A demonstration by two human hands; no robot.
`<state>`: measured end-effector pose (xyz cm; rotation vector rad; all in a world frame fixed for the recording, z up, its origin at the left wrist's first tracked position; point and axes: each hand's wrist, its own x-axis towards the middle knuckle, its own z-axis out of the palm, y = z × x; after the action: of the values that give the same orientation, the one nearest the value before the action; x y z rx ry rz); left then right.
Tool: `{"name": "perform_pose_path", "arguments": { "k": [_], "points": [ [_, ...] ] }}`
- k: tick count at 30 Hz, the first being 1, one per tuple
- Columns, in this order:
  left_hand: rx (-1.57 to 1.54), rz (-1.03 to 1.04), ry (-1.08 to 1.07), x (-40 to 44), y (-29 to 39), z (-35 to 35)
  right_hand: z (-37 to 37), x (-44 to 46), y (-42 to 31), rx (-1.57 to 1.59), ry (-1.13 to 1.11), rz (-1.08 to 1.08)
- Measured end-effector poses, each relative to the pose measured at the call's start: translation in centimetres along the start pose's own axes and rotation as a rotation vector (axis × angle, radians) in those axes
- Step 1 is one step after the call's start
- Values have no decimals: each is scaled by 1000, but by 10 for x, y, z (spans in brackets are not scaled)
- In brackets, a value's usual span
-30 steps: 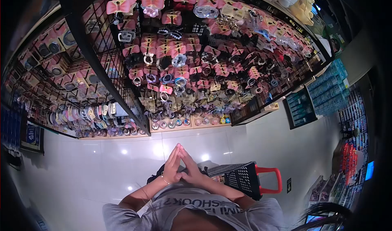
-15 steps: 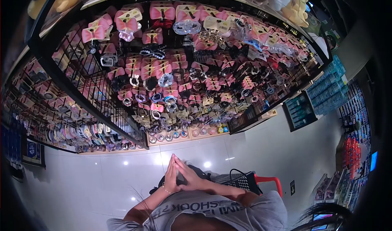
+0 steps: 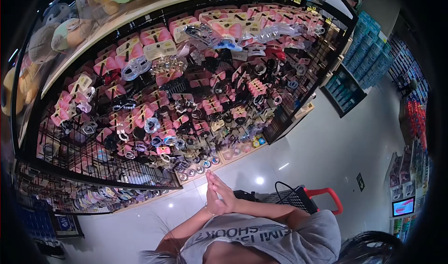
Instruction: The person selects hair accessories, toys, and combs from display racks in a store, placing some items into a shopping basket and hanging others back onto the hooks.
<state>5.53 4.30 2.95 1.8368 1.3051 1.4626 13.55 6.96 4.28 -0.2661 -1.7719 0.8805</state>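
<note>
My left hand [image 3: 212, 199] and my right hand [image 3: 226, 195] meet in front of my chest, with fingers straight and fingertips touching. Neither one holds anything that I can see. A thin bracelet [image 3: 210, 211] circles my left wrist. Beyond my fingertips stands a black wire display rack [image 3: 154, 182] hung with hair ties, clips and hairbands on pink bow-shaped cards [image 3: 227, 29]. Both hands are apart from the rack. Small round items [image 3: 199, 169] sit in a wooden tray along its bottom.
A dark shopping basket [image 3: 291, 199] with a red handle [image 3: 333, 196] is close on my right. Plush toys [image 3: 74, 33] line the rack's top. Blue packages [image 3: 366, 45] are stacked at the right, near more shelves and a small lit screen [image 3: 403, 207]. Pale shiny tiles [image 3: 322, 142] cover the floor.
My view has turned, so the rack appears tilted and more plush toys show at upper left. My hands stay pressed together, slightly further right in the picture.
</note>
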Motion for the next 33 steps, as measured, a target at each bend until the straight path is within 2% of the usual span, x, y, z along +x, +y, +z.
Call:
{"name": "perform_pose_path", "arguments": {
  "k": [10,18,27,33],
  "points": [
    [-48,-8,-101,23,9,36,-49,4,5,-66,-10,144],
    [-70,-14,-140,27,18,63,-80,-5,9,-63,-37,121],
    [-83,-7,-96,29,30,81,-92,-19,10,74,-11,48],
    [-113,61,-4,35,39,80,-93,-22,11,-30,37,54]
  ]
}}
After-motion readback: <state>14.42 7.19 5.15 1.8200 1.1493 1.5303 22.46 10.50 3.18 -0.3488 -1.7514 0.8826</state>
